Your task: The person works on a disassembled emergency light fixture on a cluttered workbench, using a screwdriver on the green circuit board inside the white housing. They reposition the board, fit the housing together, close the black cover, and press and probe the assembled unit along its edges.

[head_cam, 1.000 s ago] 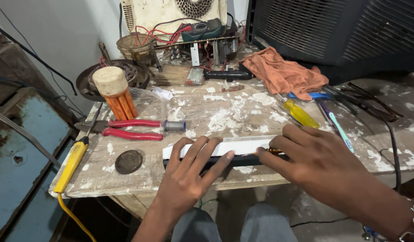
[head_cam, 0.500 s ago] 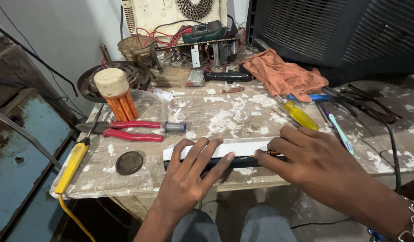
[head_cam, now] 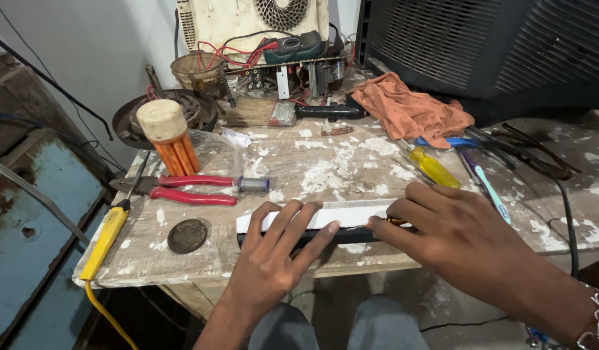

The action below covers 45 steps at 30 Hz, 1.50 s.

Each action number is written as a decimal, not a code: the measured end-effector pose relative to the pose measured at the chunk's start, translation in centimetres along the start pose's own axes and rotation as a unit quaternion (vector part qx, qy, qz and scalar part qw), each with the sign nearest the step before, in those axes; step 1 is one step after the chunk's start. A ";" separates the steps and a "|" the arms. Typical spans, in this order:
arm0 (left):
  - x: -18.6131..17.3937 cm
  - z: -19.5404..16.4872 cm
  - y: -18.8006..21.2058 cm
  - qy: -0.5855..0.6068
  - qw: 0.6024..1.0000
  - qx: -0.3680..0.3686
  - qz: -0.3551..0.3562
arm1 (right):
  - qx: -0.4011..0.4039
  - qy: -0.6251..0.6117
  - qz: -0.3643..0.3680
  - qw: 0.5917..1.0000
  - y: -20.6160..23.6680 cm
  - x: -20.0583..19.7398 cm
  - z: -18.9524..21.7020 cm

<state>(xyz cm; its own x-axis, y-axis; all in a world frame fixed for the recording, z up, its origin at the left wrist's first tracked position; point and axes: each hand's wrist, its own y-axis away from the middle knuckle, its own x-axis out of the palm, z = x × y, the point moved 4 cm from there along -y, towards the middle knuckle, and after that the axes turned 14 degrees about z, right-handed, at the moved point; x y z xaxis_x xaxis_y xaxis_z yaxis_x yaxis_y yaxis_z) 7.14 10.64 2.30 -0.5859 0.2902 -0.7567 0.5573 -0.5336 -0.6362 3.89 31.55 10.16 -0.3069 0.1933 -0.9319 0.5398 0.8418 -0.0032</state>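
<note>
A long narrow white strip with a black underside (head_cam: 351, 214) lies along the front edge of the paint-stained wooden bench (head_cam: 325, 162). My left hand (head_cam: 280, 249) rests flat on its left half, fingers spread and pressing down. My right hand (head_cam: 455, 230) covers the strip's right end, fingertips pinched on a small tool with an orange tip (head_cam: 393, 221) held against the strip; most of that tool is hidden.
Red-handled pliers (head_cam: 189, 188), a yellow screwdriver (head_cam: 435, 167), a yellow-handled tool (head_cam: 108, 236), a dark round disc (head_cam: 187, 235), an orange-legged spool (head_cam: 168, 136), an orange rag (head_cam: 410, 110), a teal-handled tool (head_cam: 487, 185) and wired electronics (head_cam: 280, 58) crowd the bench. A dark grille (head_cam: 481, 45) stands back right.
Both hands stay on the strip. The right hand's fingertips have shifted slightly left along it; the left hand has hardly moved.
</note>
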 end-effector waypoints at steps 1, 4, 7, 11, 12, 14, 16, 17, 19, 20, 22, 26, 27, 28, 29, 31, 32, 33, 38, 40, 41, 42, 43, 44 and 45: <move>0.0 0.0 0.0 0.003 1.000 0.000 -0.001 | -0.001 0.004 -0.001 1.000 0.0 0.0 0.0; 0.1 0.0 0.0 0.014 1.000 -0.002 -0.004 | -0.002 0.013 -0.004 1.000 0.1 0.0 -0.1; 0.3 -0.1 -0.1 0.023 1.000 -0.004 -0.005 | -0.001 0.001 -0.011 1.000 0.2 0.0 -0.1; 0.2 -0.1 0.1 0.017 1.000 -0.005 0.000 | -0.003 -0.002 -0.014 1.000 0.0 -0.4 0.0; 0.2 -0.1 0.1 0.012 1.000 -0.006 0.002 | -0.001 -0.008 -0.011 1.000 0.0 -0.5 0.0; 0.2 -0.1 0.1 0.013 1.000 -0.008 0.003 | 0.005 -0.026 -0.006 1.000 -0.1 -0.7 0.0; 0.2 -0.1 0.0 0.013 1.000 -0.008 0.003 | 0.015 -0.051 -0.004 0.999 -0.1 -0.8 -0.2; 0.2 -0.1 0.0 0.013 1.000 -0.007 0.003 | 0.020 -0.064 -0.004 0.998 0.0 -0.9 -0.3; 0.2 -0.1 0.0 0.014 1.000 -0.007 0.003 | 0.029 -0.089 -0.009 0.996 0.0 -0.8 -0.4; 0.2 -0.2 0.0 0.014 1.000 -0.007 0.003 | 0.033 -0.101 -0.013 0.994 0.1 -0.7 -0.5; 0.2 -0.2 0.0 0.015 1.000 -0.007 0.002 | 0.041 -0.113 -0.010 0.993 0.1 -0.5 -0.6; 0.2 -0.1 0.0 0.014 1.000 -0.005 0.001 | 0.100 -0.116 0.068 0.986 0.0 0.3 -1.0; 0.2 -0.1 0.0 0.014 1.000 -0.004 0.001 | 0.125 -0.118 0.101 0.980 -0.1 0.5 -1.1; 0.2 0.0 0.1 0.012 1.000 -0.003 0.003 | 0.117 -0.075 0.121 0.983 -0.3 0.5 -0.9; 0.2 0.0 0.1 0.011 1.000 -0.002 0.004 | 0.109 -0.031 0.140 0.984 -0.4 0.5 -0.7; 0.3 0.0 0.1 0.006 1.000 -0.002 0.004 | 0.088 0.028 0.175 0.980 -0.9 0.7 -0.2; 0.3 0.0 0.1 0.005 1.000 -0.003 0.003 | 0.078 0.044 0.191 0.977 -1.1 0.8 0.0; 0.4 0.0 0.0 0.002 1.000 -0.003 0.001 | 0.067 0.060 0.208 0.974 -1.2 1.0 0.1; 0.5 0.0 0.0 0.013 1.000 -0.003 0.009 | 0.080 0.016 0.124 0.989 0.3 0.7 -1.1; 0.4 0.1 0.1 0.018 1.000 0.001 0.011 | 0.094 0.008 0.118 0.988 0.9 1.1 -1.7; 0.3 0.2 0.1 0.013 1.000 0.003 0.013 | 0.104 0.004 0.128 0.986 1.2 1.3 -2.2; 0.3 0.2 0.2 0.009 1.000 0.005 0.015 | 0.114 0.000 0.139 0.984 1.4 1.5 -2.5; 0.3 0.1 0.1 0.009 1.000 0.001 0.012 | 0.092 -0.003 0.103 0.990 1.4 1.5 -2.4; 0.3 0.0 0.0 0.009 1.000 -0.003 0.008 | 0.070 -0.006 0.067 0.995 1.2 1.4 -2.4; 0.3 0.0 -0.1 0.007 1.000 -0.007 0.004 | 0.048 -0.008 0.029 0.998 1.1 1.3 -2.3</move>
<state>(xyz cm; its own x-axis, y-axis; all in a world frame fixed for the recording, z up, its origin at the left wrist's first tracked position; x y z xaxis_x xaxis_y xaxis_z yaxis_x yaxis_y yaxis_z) 6.93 10.78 2.14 -0.5726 0.2975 -0.7639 0.5702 -0.5250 -0.6319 2.30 33.86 9.78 -0.2605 0.2304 -0.9376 0.6287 0.7775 0.0163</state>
